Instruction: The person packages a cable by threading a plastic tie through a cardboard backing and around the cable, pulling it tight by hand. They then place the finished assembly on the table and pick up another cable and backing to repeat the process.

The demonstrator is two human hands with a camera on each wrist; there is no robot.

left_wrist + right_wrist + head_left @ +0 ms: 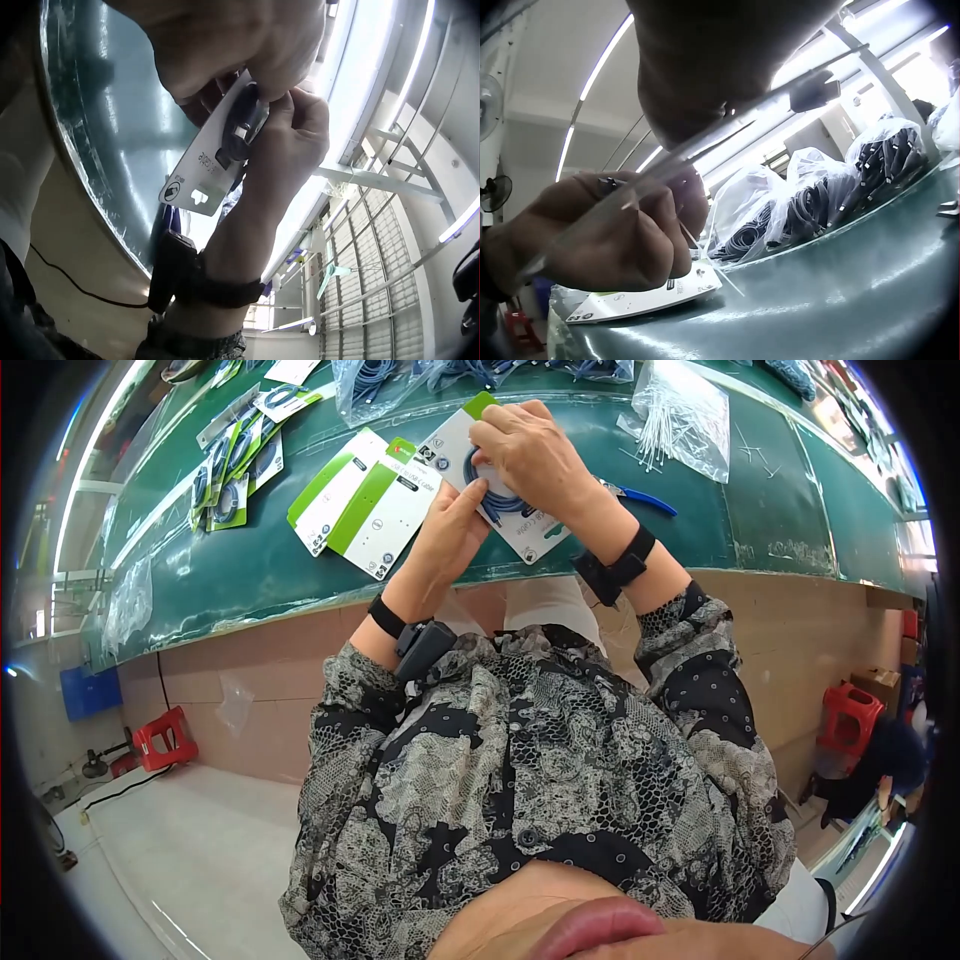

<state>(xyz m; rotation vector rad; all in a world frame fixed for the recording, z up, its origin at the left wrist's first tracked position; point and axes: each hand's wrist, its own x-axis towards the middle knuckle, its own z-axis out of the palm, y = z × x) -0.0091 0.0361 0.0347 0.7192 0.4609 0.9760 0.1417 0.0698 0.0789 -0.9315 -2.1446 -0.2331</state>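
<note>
Over the green table, the left hand gripped a printed card; the right hand pinched at its coiled cable, partly hiding it. Blue-handled pliers and bagged cable ties lay beyond.

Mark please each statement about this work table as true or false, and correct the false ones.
1. The left hand and the right hand are at the same card. True.
2. The cable on this card is red. False: it is blue.
3. The tool with a blue handle lies to the right of the card. True.
4. All the white ties are in or at the mouth of the bag. False: a few lie apart, to the right of it.
5. The pile of packed cables is to the person's right. False: it is to the left.
6. Bags of cables lie on the table. True.
</note>
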